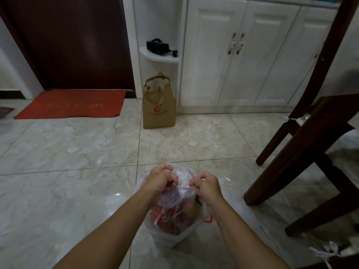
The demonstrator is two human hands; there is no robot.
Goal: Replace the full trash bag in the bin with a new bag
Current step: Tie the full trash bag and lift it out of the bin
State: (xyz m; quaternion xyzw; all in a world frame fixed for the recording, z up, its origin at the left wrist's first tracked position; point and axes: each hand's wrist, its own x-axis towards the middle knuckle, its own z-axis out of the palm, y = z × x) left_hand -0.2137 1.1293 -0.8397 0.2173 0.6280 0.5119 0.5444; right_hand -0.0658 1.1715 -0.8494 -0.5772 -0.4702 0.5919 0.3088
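I see left hand [158, 181] and right hand [206, 186] pinching trash bag [174, 218] top edges; open floor [77, 152] left, chair [303, 144] near right.

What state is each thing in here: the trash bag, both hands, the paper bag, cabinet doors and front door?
Trash bag: full, on the floor, top gathered.
Left hand: closed grip on the bag's top.
Right hand: closed grip on the bag's top.
Paper bag: upright, open at the top.
Cabinet doors: shut.
Front door: shut.
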